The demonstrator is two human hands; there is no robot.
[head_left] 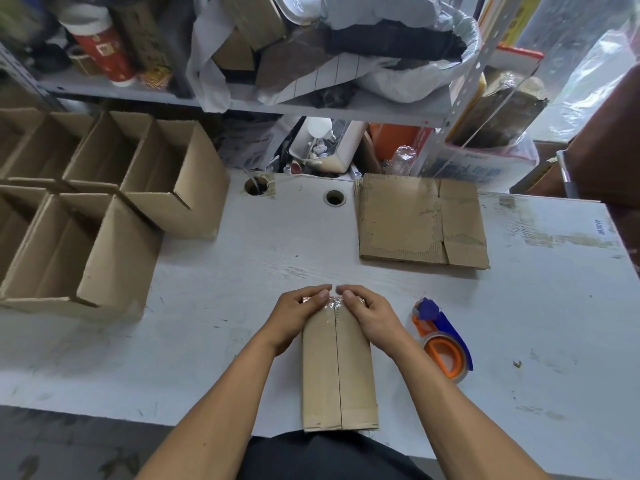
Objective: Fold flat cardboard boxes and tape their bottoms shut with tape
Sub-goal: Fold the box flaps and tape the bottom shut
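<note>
Box (337, 368) under work sits at near desk (242, 271) edge, bottom face up, long axis running straight away from body; flap seam down the middle along that axis. Clear tape strip (331, 304) visible over the seam at far end, wrapping past far edge. Left hand (299, 311) and right hand (367, 311) both on that far end, one each side of seam, fingers (320, 292) curled over the far edge and pressing tape down; fingertips of the two hands nearly meeting above the seam. Neither hand nearer: symmetric. Judgement: step in hand is smoothing the tape end; near end of seam looks bare, too glossy to be sure. Next move turns on seam axis: any further tape run goes along it, toward the body.

Tape dispenser (441, 339), blue and orange with clear roll, lies just beside box on right, close to right wrist, so right hand is the natural reach.

Farther out: flat cardboard stack (420, 221) at right-centre, well apart from box. Erected boxes (104, 209) open-side up, grouped at left.

Writing: small label (599, 226) at far right desk edge, unreadable. Red canister (100, 46) on shelf (346, 105) with printing, unreadable. Blue print on bagged carton behind the desk, too blurred.
</note>
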